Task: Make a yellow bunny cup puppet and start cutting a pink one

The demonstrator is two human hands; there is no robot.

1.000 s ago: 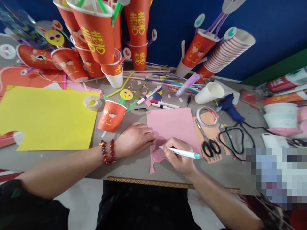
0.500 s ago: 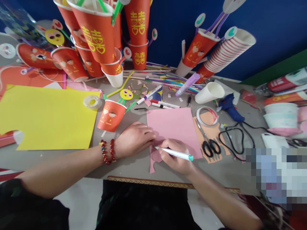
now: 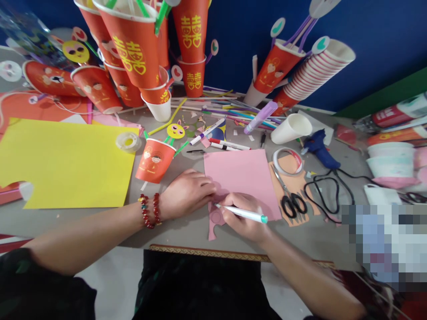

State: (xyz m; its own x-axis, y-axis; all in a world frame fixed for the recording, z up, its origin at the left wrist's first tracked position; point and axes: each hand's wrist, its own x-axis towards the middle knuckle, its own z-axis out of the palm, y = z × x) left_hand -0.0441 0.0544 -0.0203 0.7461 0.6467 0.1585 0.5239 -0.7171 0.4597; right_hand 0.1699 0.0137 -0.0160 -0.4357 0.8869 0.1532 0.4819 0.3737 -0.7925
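A sheet of pink paper lies in front of me, with a curved cut-out and a small drawn circle at its lower left corner. My right hand rests on the sheet and grips a white marker with a green end. The marker's tip touches the paper near that circle. My left hand lies on the sheet's left edge, fingers stretched out and held together, the fingertips close to the marker tip. Beyond my left hand stands a tilted red paper cup bearing a yellow bunny face.
Black-handled scissors lie on orange paper right of the sheet, below a tape roll. A blue glue gun with a looping black cord sits farther right. Yellow paper covers the left side. Stacked red cups tower at the back.
Almost nothing differs. The marker's green end has shifted very slightly left; both hands stay in place.
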